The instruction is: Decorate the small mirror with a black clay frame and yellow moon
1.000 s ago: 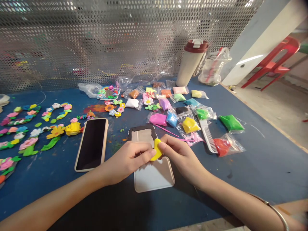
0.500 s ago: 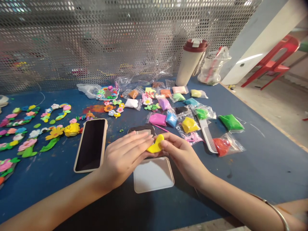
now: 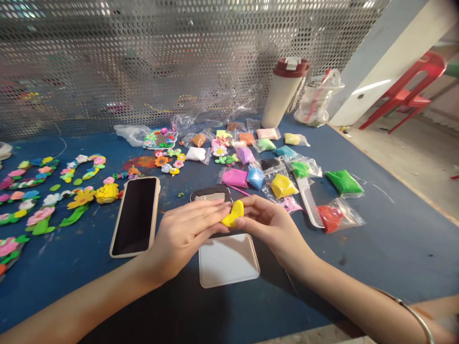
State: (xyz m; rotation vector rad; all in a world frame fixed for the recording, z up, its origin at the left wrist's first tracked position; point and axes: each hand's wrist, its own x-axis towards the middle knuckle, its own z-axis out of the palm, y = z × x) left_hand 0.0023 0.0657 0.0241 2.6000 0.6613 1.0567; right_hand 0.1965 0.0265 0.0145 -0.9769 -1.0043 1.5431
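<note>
A heart-shaped piece of yellow modelling clay [image 3: 234, 215] is held between both hands above the table. My left hand [image 3: 190, 224] has its fingers together, with the tips pressed on the clay's left side. From the right, my right hand [image 3: 268, 224] pinches the clay between thumb and fingers. Just below the hands lies a white rectangular tray [image 3: 229, 270]. Behind them, partly covered by my left fingers, is a dark-rimmed piece [image 3: 211, 193] with a greyish middle.
A phone [image 3: 135, 217] lies left of my hands, near several clay flower pieces [image 3: 82, 197]. Bags of coloured clay [image 3: 283, 185] and a white comb [image 3: 311, 205] lie to the right. A tumbler [image 3: 283, 95] stands at the back by a perforated metal panel [image 3: 143, 67].
The yellow clay has turned slightly and shifted a little to the right between my fingers. Both hands remain almost in the same place; the things on the table have not moved.
</note>
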